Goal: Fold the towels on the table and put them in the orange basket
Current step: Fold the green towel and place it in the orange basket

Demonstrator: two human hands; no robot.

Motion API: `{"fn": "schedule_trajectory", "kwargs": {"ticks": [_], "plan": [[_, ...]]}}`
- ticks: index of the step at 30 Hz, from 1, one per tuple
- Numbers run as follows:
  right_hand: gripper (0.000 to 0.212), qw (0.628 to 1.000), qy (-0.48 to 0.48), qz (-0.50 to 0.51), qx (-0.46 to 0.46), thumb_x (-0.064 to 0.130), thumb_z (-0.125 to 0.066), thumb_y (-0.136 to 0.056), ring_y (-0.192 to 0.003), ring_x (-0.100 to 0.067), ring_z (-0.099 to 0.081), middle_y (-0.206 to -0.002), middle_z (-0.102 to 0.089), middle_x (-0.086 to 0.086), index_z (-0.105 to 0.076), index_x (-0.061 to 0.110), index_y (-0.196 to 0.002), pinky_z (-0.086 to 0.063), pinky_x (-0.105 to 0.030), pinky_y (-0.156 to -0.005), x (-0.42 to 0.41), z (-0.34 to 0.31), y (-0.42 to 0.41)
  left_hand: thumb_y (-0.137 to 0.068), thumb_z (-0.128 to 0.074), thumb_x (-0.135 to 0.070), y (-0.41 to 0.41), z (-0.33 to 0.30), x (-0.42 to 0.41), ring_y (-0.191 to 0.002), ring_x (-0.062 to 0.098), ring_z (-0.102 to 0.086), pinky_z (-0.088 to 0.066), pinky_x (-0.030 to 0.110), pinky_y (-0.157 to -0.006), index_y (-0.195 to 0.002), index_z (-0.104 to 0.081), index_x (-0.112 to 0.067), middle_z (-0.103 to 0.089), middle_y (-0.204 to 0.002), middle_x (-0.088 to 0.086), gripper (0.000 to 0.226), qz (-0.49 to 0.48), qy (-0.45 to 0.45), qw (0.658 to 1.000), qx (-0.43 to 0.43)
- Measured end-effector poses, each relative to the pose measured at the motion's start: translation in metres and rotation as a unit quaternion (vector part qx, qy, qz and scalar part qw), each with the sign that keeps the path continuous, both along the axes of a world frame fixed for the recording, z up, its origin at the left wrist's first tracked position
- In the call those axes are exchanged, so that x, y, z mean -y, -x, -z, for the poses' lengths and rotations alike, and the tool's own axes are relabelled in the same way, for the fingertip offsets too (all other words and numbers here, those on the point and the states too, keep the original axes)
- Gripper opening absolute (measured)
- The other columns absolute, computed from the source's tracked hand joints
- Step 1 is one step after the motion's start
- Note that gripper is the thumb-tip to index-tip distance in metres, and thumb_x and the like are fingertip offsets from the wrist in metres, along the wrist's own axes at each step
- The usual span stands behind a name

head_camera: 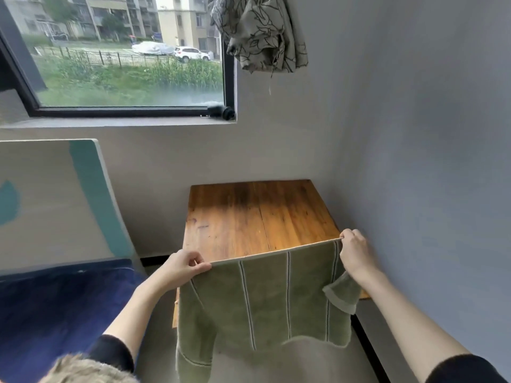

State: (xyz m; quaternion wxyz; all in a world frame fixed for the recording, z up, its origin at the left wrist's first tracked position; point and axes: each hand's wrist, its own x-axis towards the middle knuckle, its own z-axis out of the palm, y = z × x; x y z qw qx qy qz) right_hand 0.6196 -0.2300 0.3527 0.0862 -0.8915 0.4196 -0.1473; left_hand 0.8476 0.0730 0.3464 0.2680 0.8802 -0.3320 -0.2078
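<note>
Right now a green towel with thin pale stripes hangs in the air, stretched out by its top edge in front of the near edge of the wooden table. The left hand pinches the towel's upper left corner, thumb and fingers curled onto the hem just off the table's near left corner. The right hand pinches the upper right corner above the table's near right corner, its fingers curled tight on the edge. Between the two hands the top hem runs taut and slopes up a little toward the right. Below it the cloth drops past the near edge of the table, covering that edge, and its lower left part hangs lower than the right. A small flap of the towel folds over and sticks out beside the right wrist. Both forearms are bare up to black sleeves. The table sits in the corner of the room, its far edge against the wall under the window and its right edge along the grey wall. A patterned curtain is bunched up high by the window's right side. To the left of the table stands a pale board with teal patches, with a dark blue cover spread below it.
</note>
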Motion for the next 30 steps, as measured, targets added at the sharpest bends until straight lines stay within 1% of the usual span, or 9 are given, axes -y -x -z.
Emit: {"fn": "schedule_trajectory", "kwargs": {"ticks": [3,5,7,10,16,22,25,27,30], "plan": [[0.022,1.000,-0.016,0.023,-0.013,-0.001,-0.037,-0.093,-0.089,-0.028,-0.053,-0.108,-0.057,-0.016,-0.057,0.002,-0.103,-0.033,-0.026,-0.067,0.023,0.014,-0.021,-0.089,-0.059,-0.026,-0.029,0.016,0.028,-0.071,0.009,-0.051,-0.035,0.015,-0.056,-0.077,-0.057,-0.023,-0.059,-0.080,-0.004,0.012,0.034,-0.040,0.999,0.010],[0.023,0.999,-0.023,0.026,-0.023,0.003,-0.035,-0.096,-0.086,-0.026,-0.052,-0.108,-0.057,-0.015,-0.057,0.002,-0.103,-0.035,-0.026,-0.066,0.040,0.025,-0.034,-0.090,-0.059,-0.023,-0.045,0.027,0.044,-0.074,0.010,-0.050,-0.035,0.014,-0.057,-0.082,-0.059,-0.023,-0.059,-0.084,-0.002,0.008,0.032,-0.047,0.998,0.017],[0.023,0.999,-0.023,0.025,-0.036,0.005,-0.034,-0.097,-0.090,-0.026,-0.055,-0.109,-0.057,-0.014,-0.057,0.003,-0.104,-0.039,-0.028,-0.066,0.054,0.031,-0.049,-0.088,-0.061,-0.023,-0.060,0.034,0.060,-0.075,0.013,-0.052,-0.036,0.019,-0.059,-0.080,-0.060,-0.022,-0.061,-0.084,-0.001,0.008,0.010,-0.038,0.999,0.031],[0.024,0.998,-0.037,0.021,-0.046,0.004,-0.035,-0.097,-0.095,-0.029,-0.056,-0.110,-0.058,-0.015,-0.057,0.001,-0.106,-0.048,-0.034,-0.074,0.082,0.043,-0.073,-0.085,-0.066,-0.027,-0.083,0.046,0.087,-0.077,0.017,-0.056,-0.042,0.028,-0.066,-0.079,-0.063,-0.019,-0.063,-0.083,0.000,0.010,-0.033,-0.021,0.998,0.052],[0.022,0.993,-0.077,0.003,-0.093,0.003,-0.038,-0.095,-0.098,-0.034,-0.054,-0.109,-0.056,-0.017,-0.060,0.001,-0.101,-0.043,-0.033,-0.076,0.159,0.082,-0.139,-0.087,-0.064,-0.026,-0.132,0.078,0.156,-0.079,0.020,-0.058,-0.049,0.032,-0.071,-0.083,-0.062,-0.019,-0.064,-0.085,0.002,0.009,-0.054,-0.071,0.995,0.052],[0.022,0.989,-0.111,-0.019,-0.100,0.003,-0.041,-0.094,-0.096,-0.033,-0.055,-0.109,-0.058,-0.017,-0.061,0.002,-0.103,-0.044,-0.034,-0.076,0.226,0.114,-0.198,-0.089,-0.060,-0.022,-0.177,0.101,0.223,-0.085,0.023,-0.058,-0.049,0.033,-0.073,-0.087,-0.062,-0.016,-0.065,-0.093,0.005,0.007,-0.097,-0.104,0.988,0.063],[0.023,0.988,-0.128,-0.004,-0.087,0.007,-0.042,-0.095,-0.097,-0.033,-0.055,-0.111,-0.059,-0.016,-0.062,0.004,-0.106,-0.045,-0.036,-0.078,0.255,0.123,-0.220,-0.091,-0.051,-0.010,-0.195,0.110,0.248,-0.091,0.023,-0.059,-0.046,0.030,-0.079,-0.096,-0.063,-0.012,-0.064,-0.101,0.008,0.013,-0.116,-0.069,0.987,0.088],[0.025,0.985,-0.139,0.003,-0.099,0.013,-0.043,-0.095,-0.104,-0.034,-0.053,-0.116,-0.058,-0.016,-0.060,0.006,-0.113,-0.044,-0.038,-0.085,0.269,0.129,-0.229,-0.092,-0.050,-0.010,-0.201,0.117,0.252,-0.097,0.022,-0.058,-0.045,0.029,-0.083,-0.107,-0.060,-0.011,-0.060,-0.107,0.007,0.018,-0.114,-0.061,0.988,0.082],[0.030,0.973,-0.185,-0.013,-0.138,0.020,-0.045,-0.096,-0.115,-0.034,-0.048,-0.125,-0.054,-0.015,-0.054,0.009,-0.122,-0.040,-0.038,-0.091,0.275,0.142,-0.238,-0.093,-0.052,-0.015,-0.202,0.132,0.238,-0.103,0.021,-0.056,-0.045,0.031,-0.089,-0.116,-0.056,-0.013,-0.057,-0.113,0.006,0.024,-0.095,-0.086,0.991,0.039]]}}
